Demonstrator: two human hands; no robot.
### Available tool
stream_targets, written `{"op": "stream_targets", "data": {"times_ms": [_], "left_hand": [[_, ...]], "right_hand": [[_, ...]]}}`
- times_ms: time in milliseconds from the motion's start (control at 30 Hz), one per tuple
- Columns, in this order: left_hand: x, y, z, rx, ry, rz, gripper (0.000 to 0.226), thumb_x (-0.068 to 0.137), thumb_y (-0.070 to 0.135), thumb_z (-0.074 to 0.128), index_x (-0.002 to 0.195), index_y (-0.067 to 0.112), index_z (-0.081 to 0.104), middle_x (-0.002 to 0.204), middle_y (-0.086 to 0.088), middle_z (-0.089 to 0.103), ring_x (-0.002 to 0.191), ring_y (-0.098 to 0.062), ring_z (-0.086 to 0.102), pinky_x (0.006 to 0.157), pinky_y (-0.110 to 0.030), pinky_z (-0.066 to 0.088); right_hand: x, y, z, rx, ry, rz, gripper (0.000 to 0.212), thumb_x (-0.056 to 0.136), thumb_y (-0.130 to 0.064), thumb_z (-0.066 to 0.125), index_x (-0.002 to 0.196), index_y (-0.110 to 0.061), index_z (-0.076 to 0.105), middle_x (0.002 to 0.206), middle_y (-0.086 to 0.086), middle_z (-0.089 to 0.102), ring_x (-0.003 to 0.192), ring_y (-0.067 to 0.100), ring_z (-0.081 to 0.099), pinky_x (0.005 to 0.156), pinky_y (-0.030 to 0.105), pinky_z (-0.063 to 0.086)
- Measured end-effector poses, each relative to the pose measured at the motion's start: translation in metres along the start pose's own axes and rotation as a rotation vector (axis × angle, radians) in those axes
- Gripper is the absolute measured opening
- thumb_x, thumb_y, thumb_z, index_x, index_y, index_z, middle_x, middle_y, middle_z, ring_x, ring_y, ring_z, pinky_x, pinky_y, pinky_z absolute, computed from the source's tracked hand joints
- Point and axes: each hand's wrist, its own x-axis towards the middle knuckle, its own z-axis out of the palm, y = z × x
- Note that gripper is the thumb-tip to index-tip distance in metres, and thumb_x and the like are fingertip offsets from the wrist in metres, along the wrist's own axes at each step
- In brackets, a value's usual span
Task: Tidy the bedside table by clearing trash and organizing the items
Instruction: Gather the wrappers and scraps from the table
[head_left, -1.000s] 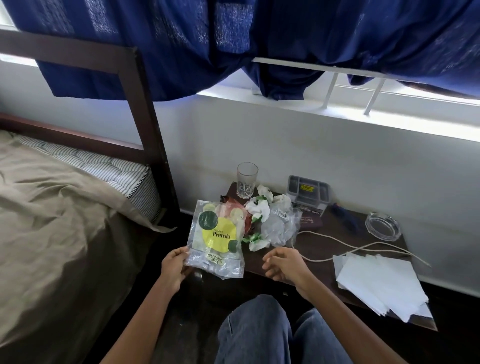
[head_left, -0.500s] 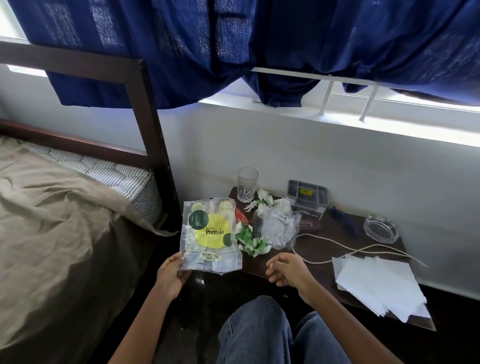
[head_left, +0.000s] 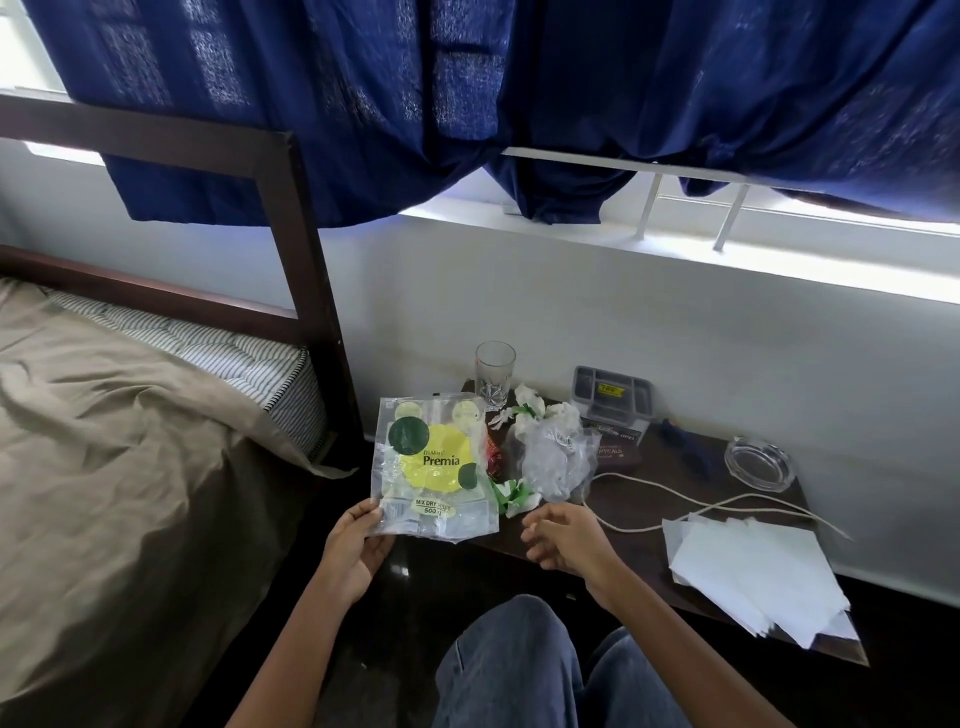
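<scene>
My left hand (head_left: 357, 552) pinches the lower left corner of an empty clear plastic packet (head_left: 432, 467) with a yellow and green label, held upright at the left end of the dark bedside table (head_left: 644, 566). My right hand (head_left: 563, 536) hovers over the table's front edge with loosely curled fingers, holding nothing. Just beyond it lie a crumpled clear plastic bag (head_left: 558, 457), green and white wrapper scraps (head_left: 511, 496) and a red wrapper (head_left: 493, 454).
On the table stand a drinking glass (head_left: 494, 373), a grey organiser tray (head_left: 613, 397) on a dark case, a glass ashtray (head_left: 759, 462), a beige cord (head_left: 691, 506) and a stack of white papers (head_left: 753, 577). The bed (head_left: 130, 467) is at left.
My left hand has lifted the packet a little higher and more upright. My right hand has stayed near the table's front edge, shifting only slightly.
</scene>
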Motion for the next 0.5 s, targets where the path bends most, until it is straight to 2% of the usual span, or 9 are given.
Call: {"op": "stream_targets", "data": {"times_ms": [33,100,167,233,300,400,467,500], "left_hand": [[-0.003,0.000,0.005,-0.004,-0.027,0.002,0.020,0.089,-0.003,0.052,0.080,0.015,0.056,0.074,-0.001,0.069,0.052,-0.009,0.067,0.045,-0.020,0.054],[-0.011,0.000,0.019,-0.008,-0.101,0.013,0.020,0.089,-0.002,0.053,0.081,0.015,0.056,0.079,-0.002,0.068,0.056,-0.009,0.068,0.048,-0.020,0.055],[-0.019,-0.001,0.036,0.016,-0.183,0.034,0.018,0.089,-0.002,0.052,0.083,0.014,0.056,0.087,-0.005,0.065,0.061,-0.011,0.068,0.050,-0.021,0.055],[-0.028,-0.004,0.055,0.100,-0.287,0.060,0.019,0.089,-0.004,0.050,0.096,0.011,0.058,0.094,-0.010,0.065,0.068,-0.016,0.067,0.053,-0.024,0.056],[-0.037,-0.008,0.072,0.267,-0.387,0.084,0.035,0.088,-0.009,0.046,0.114,0.012,0.057,0.101,-0.014,0.063,0.077,-0.023,0.064,0.056,-0.030,0.057],[-0.054,-0.015,0.097,0.575,-0.486,0.151,0.058,0.088,-0.013,0.045,0.131,0.025,0.050,0.111,-0.010,0.061,0.088,-0.022,0.061,0.063,-0.032,0.057],[-0.070,-0.020,0.117,0.788,-0.547,0.286,0.065,0.086,-0.014,0.047,0.134,0.030,0.046,0.130,0.001,0.053,0.109,-0.013,0.056,0.083,-0.029,0.053],[-0.079,-0.023,0.127,0.860,-0.592,0.353,0.067,0.085,-0.012,0.050,0.133,0.034,0.045,0.137,0.006,0.047,0.114,-0.007,0.052,0.089,-0.024,0.050]], "right_hand": [[-0.001,-0.002,-0.001,0.033,0.001,-0.012,0.015,0.089,-0.002,0.053,0.097,-0.009,0.063,0.086,0.007,0.064,0.061,0.012,0.059,0.051,0.020,0.046],[-0.001,-0.008,-0.005,0.099,-0.010,-0.047,0.032,0.088,-0.004,0.058,0.118,-0.016,0.057,0.105,0.004,0.061,0.078,0.012,0.060,0.059,0.023,0.050],[0.002,-0.015,-0.012,0.154,-0.014,-0.087,0.055,0.087,-0.006,0.061,0.135,-0.023,0.043,0.124,0.002,0.054,0.098,0.015,0.060,0.072,0.029,0.053],[0.004,-0.021,-0.022,0.211,-0.027,-0.144,0.071,0.085,-0.003,0.062,0.145,-0.025,0.030,0.134,0.004,0.049,0.115,0.019,0.055,0.088,0.032,0.050],[0.002,-0.027,-0.035,0.238,-0.039,-0.213,0.079,0.083,0.009,0.057,0.147,-0.024,0.026,0.136,0.004,0.051,0.119,0.020,0.055,0.092,0.031,0.049],[-0.012,-0.035,-0.058,0.152,-0.003,-0.267,0.089,0.075,0.024,0.045,0.146,-0.027,0.028,0.141,-0.005,0.045,0.115,0.015,0.056,0.081,0.028,0.053],[-0.023,-0.037,-0.074,0.035,0.035,-0.299,0.086,0.073,0.028,0.041,0.140,-0.027,0.041,0.142,-0.005,0.043,0.117,0.012,0.054,0.081,0.035,0.052],[-0.029,-0.035,-0.081,-0.011,0.055,-0.312,0.081,0.071,0.028,0.041,0.130,-0.026,0.053,0.137,-0.003,0.050,0.113,0.010,0.055,0.081,0.037,0.052]]}}
